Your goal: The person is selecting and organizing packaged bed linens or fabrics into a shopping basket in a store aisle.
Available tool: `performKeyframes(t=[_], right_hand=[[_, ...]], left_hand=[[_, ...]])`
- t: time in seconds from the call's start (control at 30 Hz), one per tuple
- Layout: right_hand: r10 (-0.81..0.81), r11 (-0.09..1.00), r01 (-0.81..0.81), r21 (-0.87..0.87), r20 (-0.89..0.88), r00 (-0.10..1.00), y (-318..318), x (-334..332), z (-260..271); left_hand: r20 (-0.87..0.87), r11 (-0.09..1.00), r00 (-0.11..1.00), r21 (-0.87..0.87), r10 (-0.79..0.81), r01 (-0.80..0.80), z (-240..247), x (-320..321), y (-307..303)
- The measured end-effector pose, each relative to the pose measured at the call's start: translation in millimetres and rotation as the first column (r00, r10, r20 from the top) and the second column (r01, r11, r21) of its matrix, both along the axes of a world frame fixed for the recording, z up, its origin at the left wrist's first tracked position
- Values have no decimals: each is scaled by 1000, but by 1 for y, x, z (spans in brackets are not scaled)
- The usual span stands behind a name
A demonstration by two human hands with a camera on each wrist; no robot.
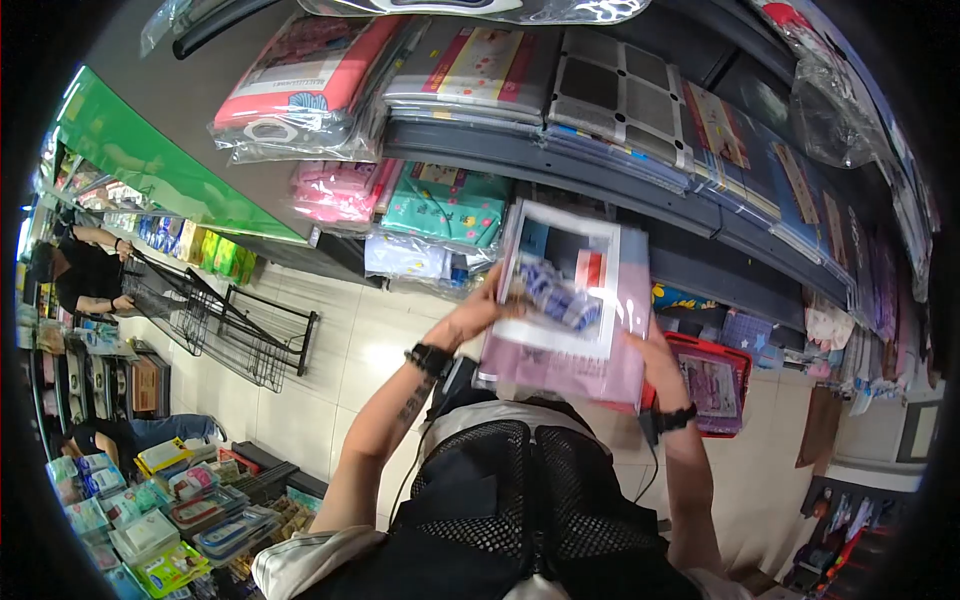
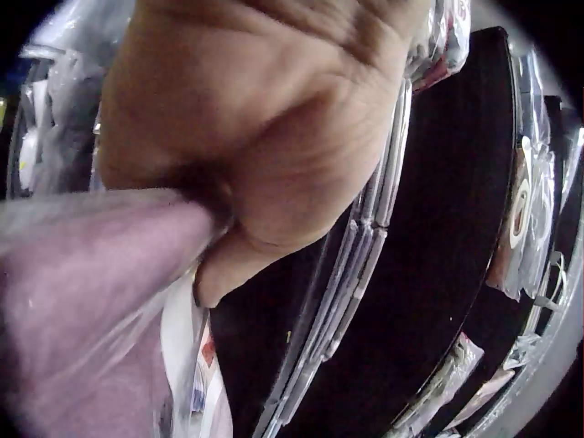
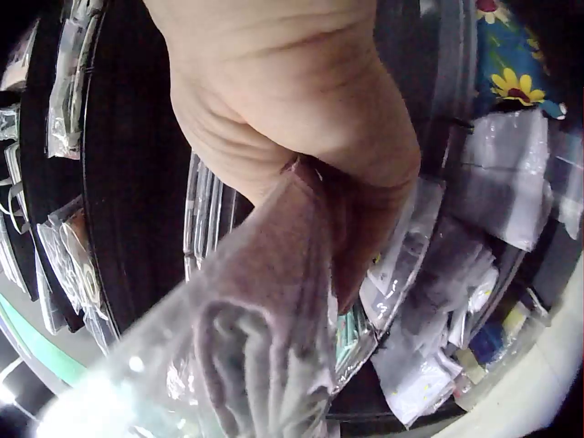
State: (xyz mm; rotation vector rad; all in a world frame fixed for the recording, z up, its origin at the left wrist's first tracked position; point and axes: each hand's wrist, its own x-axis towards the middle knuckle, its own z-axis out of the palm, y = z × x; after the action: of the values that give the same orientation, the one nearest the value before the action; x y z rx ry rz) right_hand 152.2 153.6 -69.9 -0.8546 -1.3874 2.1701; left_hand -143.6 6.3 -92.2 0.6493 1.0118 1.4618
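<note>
A flat clear plastic package of pinkish-purple folded fabric (image 1: pixel 625 375), with a white-bordered picture card in front, is held up before the shelves. My left hand (image 1: pixel 478 312) grips its left edge, and my right hand (image 1: pixel 655 358) holds its right edge. From the left wrist, the hand (image 2: pixel 265 137) shows with the plastic-wrapped fabric (image 2: pixel 91 292) pinched at its edge, thumb against the card side. In the right wrist view the hand (image 3: pixel 292 100) pinches a gathered edge of the package (image 3: pixel 260 255); the fingers behind it are mostly hidden.
Dark shelves (image 1: pixel 450 145) bear packaged textiles, including a coral pack (image 1: pixel 310 80) and a teal one (image 1: pixel 445 210). A red basket (image 1: pixel 740 390) holding a purple package stands at the right. Leftward are a black wire rack (image 1: pixel 250 330) and another person (image 1: pixel 85 270).
</note>
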Motion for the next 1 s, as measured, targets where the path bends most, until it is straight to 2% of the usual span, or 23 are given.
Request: performKeyframes(t=[0.07, 0.13, 0.17, 0.2, 0.27, 0.33, 0.4, 0.5, 0.57, 0.6, 0.67, 0.7, 0.77, 0.83, 0.93, 0.97, 1.0], right_hand=[[-12, 998, 12, -62, 4, 1000, 33, -23, 9], [-35, 997, 32, -64, -56, 998, 60, -45, -1], [-60, 997, 53, -62, -117, 991, 69, -51, -11], [-62, 997, 55, -59, -125, 990, 72, -51, -21], [85, 946, -23, -322, 181, 980, 74, -45, -51], [33, 943, 30, -332, 183, 983, 75, -36, -115], [-18, 934, 83, -346, 188, 982, 77, -36, -146], [-71, 957, 118, -266, 179, 981, 78, -41, -146], [-48, 984, 110, -138, 389, 920, 84, -47, -136], [-51, 984, 114, -141, 385, 921, 84, -50, -132], [-76, 995, 96, -35, 368, 927, 86, -54, -125], [-82, 994, 102, -36, 364, 928, 85, -55, -120], [-133, 991, 119, 62, 316, 940, 77, -50, -115], [-110, 994, 98, 53, 296, 949, 75, -43, -118], [-48, 999, 46, 15, 246, 968, 74, -43, -122], [-78, 996, 65, 61, 234, 969, 77, -49, -126], [-105, 991, 83, 108, 221, 969, 80, -57, -125]], left_hand=[[17, 1000, 1000, -7, 26, -26, 3, -21, 29], [132, 972, 991, -235, 25, 7, 0, -44, 49], [52, 929, 993, -362, 101, -76, -19, -49, 53], [45, 931, 994, -358, 99, -77, -35, -54, 52], [-13, 881, 993, -463, -115, 96, -71, -55, 39], [66, 896, 998, -443, 1, 28, -115, -45, 36], [135, 905, 986, -424, 94, -29, -108, -30, 28], [131, 862, 983, -505, 125, -42, -109, -24, 35], [96, 879, 977, -460, 191, -126, -120, -26, 40], [92, 878, 978, -462, 187, -125, -122, -27, 41], [15, 871, 980, -462, 196, -167, -123, -26, 43], [-27, 869, 979, -457, 201, -191, -108, -22, 42], [-21, 870, 982, -460, 188, -177, -102, -20, 33], [-53, 848, 983, -499, 173, -176, -99, -15, 25], [48, 850, 980, -507, 191, -141, -119, -16, 17], [74, 871, 977, -471, 200, -142, -134, -21, 22], [68, 891, 964, -402, 258, -210, -136, -23, 30]])
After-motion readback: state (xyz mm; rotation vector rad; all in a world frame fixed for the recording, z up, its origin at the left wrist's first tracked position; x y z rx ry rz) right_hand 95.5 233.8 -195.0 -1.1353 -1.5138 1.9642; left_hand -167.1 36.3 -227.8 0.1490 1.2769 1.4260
